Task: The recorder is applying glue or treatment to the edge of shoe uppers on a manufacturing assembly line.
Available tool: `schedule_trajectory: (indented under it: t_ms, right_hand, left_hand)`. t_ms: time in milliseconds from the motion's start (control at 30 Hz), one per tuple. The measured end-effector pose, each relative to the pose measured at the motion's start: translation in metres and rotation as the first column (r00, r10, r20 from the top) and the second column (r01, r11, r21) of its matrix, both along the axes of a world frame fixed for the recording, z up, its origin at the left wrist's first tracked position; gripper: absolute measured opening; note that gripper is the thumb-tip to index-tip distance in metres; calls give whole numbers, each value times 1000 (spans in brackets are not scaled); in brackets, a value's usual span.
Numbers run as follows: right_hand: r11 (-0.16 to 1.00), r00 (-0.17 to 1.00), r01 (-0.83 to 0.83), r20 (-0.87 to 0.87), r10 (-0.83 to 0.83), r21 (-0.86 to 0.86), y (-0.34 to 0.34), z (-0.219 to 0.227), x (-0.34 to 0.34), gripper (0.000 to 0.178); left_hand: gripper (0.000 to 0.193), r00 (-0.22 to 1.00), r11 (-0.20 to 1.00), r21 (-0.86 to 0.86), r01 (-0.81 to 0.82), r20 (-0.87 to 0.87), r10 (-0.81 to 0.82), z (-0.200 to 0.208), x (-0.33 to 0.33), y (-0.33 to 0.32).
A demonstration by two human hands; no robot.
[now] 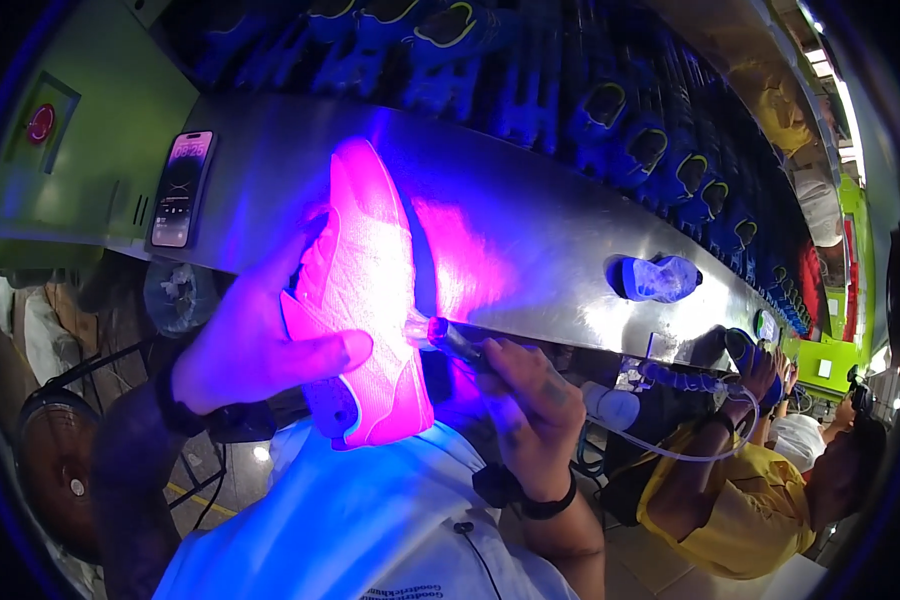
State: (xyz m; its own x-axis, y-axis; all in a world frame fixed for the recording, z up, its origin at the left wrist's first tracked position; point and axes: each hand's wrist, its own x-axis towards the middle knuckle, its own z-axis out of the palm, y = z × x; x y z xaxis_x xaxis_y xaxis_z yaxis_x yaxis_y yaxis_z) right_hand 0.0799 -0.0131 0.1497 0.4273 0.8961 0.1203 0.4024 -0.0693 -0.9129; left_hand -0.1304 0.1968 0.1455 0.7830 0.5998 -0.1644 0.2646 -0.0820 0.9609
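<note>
My left hand (255, 340) is closed around a sports shoe upper (372, 215) that glows bright pink under violet light. The shoe is held upright, toe pointing away, above the near edge of the metal bench; my left thumb presses on its side. In my right hand (535, 415) is a slim dark-handled brush (455, 342), pinched between the fingers. Its pale tip touches the lower right side of the shoe, near the heel. Glare washes out the middle of the shoe, and its far side is hidden.
A phone (182, 190) lies at the left beside a green cabinet (90, 150) with a red button (40, 124). Blue shoes (602, 105) line a dark rack behind the metal bench (540, 240). A pale blue sole-shaped piece (660, 279) rests at right, near a co-worker in yellow (730, 500).
</note>
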Motion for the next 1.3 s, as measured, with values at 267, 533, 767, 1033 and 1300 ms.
schedule_trajectory:
  t_ms: [267, 533, 767, 1033, 1300]
  right_hand:
    - [992, 986, -34, -166, 14, -122, -9, 3, 7, 38]
    - [995, 993, -23, 117, 34, -96, -3, 18, 15, 41]
    - [996, 927, -57, 373, 29, 65, 16, 31, 22, 42]
    - [968, 856, -153, 516, 29, 200, 33, 43, 36, 45]
    - [935, 817, -245, 574, 57, 257, 39, 46, 52, 44]
  left_hand:
    - [87, 985, 985, -91, -146, 84, 153, 0, 9, 6]
    - [61, 965, 886, -413, -210, 61, 256, 5, 12, 5]
    - [30, 930, 706, -696, -128, 163, 330, 11, 11, 6]
    - [52, 890, 312, -947, -82, 71, 450, -33, -14, -15]
    - [89, 934, 848, -522, 89, 340, 111, -1, -24, -58]
